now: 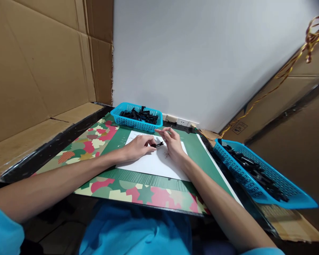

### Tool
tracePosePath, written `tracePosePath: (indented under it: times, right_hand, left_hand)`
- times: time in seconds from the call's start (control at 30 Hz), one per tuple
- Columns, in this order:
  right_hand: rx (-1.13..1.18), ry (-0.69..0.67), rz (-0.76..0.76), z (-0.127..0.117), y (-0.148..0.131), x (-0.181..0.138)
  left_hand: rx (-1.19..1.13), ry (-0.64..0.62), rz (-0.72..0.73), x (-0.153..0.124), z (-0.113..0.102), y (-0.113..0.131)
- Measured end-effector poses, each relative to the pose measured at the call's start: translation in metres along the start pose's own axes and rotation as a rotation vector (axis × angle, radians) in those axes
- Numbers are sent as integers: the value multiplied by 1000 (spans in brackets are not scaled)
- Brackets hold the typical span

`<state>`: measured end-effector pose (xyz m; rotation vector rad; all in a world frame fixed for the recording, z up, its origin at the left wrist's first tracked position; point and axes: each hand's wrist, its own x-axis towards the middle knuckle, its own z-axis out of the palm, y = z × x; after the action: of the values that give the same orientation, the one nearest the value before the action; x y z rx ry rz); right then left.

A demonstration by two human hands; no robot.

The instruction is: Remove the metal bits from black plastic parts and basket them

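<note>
My left hand (pixel 139 147) rests on a white sheet of paper (pixel 149 164), its thumb and fingers closed on a small, narrow black plastic part (pixel 158 144). The part's free end points toward my right hand (pixel 173 142). That hand is raised over the right side of the paper with its fingertips drawn together in a pinch. Whatever lies between those fingertips is too small to make out. Small dark specks or marks (pixel 167 154) show on the paper beneath it.
A blue basket (pixel 134 124) of black parts stands behind the paper, and another blue basket (pixel 295 198) of black parts is at the right. Power sockets (pixel 182 122) line the wall. Cardboard (pixel 42 53) encloses the left; yellow-brown wires (pixel 266 92) hang at right.
</note>
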<state>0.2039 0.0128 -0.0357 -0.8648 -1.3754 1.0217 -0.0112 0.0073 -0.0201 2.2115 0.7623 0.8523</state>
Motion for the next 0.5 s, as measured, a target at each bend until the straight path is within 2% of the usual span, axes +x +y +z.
tracePosePath:
  times: [0.17, 0.27, 0.4, 0.5]
  right_hand:
    - [132, 252, -44, -3, -19, -13]
    - [140, 348, -50, -7, -29, -21]
    - [155, 362, -26, -15, -32, -22]
    - [135, 338, -7, -17, -29, -19]
  left_hand:
    - [87, 66, 92, -3, -2, 5]
    - [129, 160, 105, 1, -9, 6]
    - [111, 345, 88, 11, -23, 8]
    - [40, 403, 75, 15, -31, 8]
